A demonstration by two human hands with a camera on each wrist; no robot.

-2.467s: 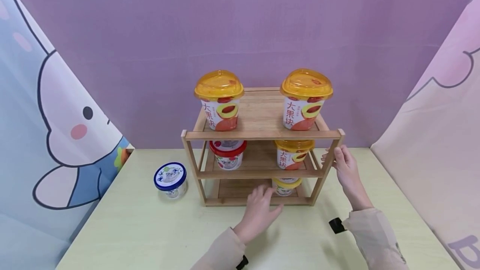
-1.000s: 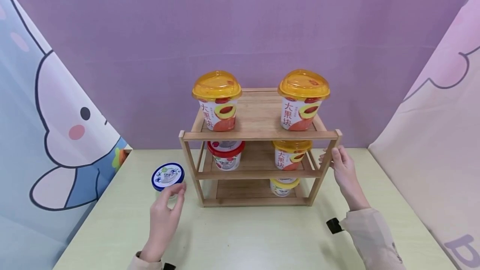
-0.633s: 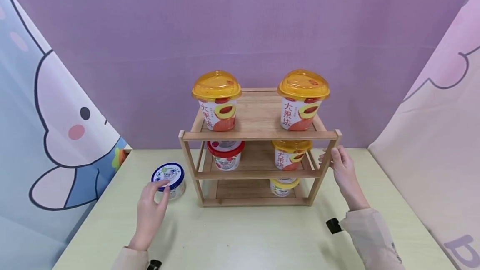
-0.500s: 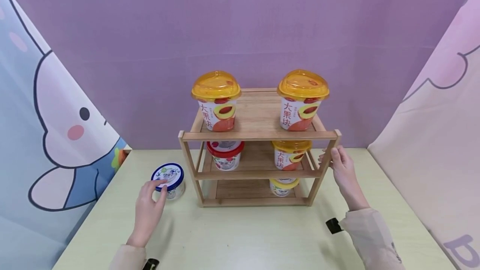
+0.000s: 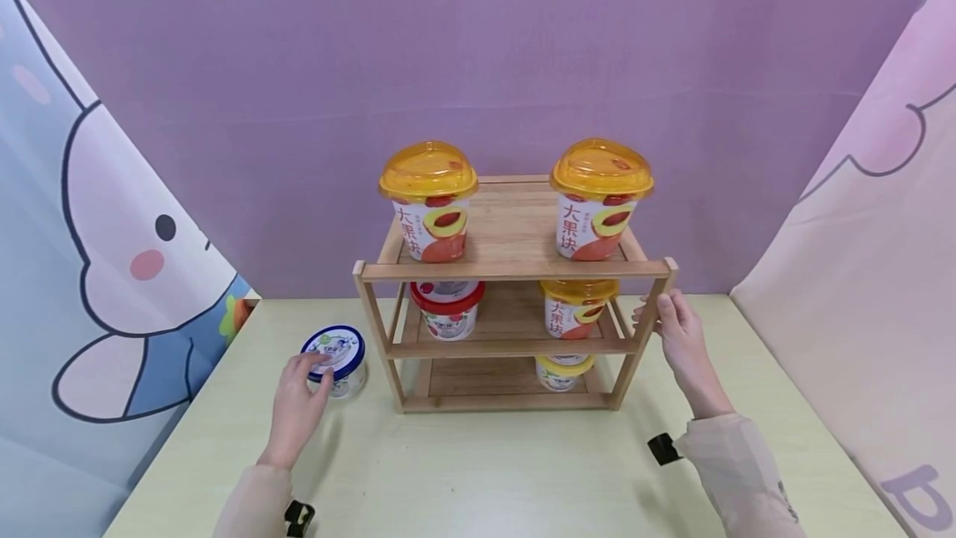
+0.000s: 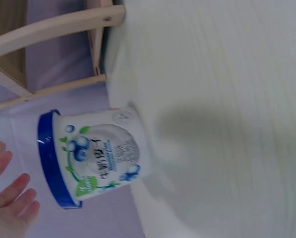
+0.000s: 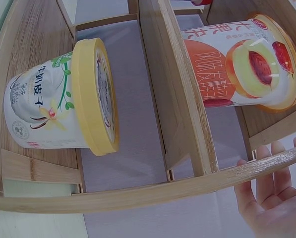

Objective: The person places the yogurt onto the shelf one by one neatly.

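Observation:
My left hand (image 5: 294, 409) reaches to the blue-lidded yogurt tub (image 5: 348, 384), which stands upright on the table left of the rack. In the head view its fingers overlap the near edge of the lid. The left wrist view shows the loosely bent fingers (image 6: 11, 191) just apart from the blue rim, holding nothing. My right hand (image 5: 685, 347) grips the right front post of the wooden rack (image 5: 515, 218). Seen from the right wrist, its fingers (image 7: 266, 186) wrap behind that post, beside a peach-printed tub (image 7: 227, 69) and a yellow-lidded tub (image 7: 48, 104).
Two tall tubs with domed orange lids, one left (image 5: 436, 227) and one right (image 5: 593, 222), stand on the top shelf. The middle shelf bears a red-lidded tub (image 5: 451, 320) at its left. Behind the table (image 5: 448, 471) hangs a purple cloth (image 5: 515, 48).
My left hand has moved left from the lower shelf to the blue-lidded tub, with its fingers now over the lid's edge. The right hand has stayed on the rack's post.

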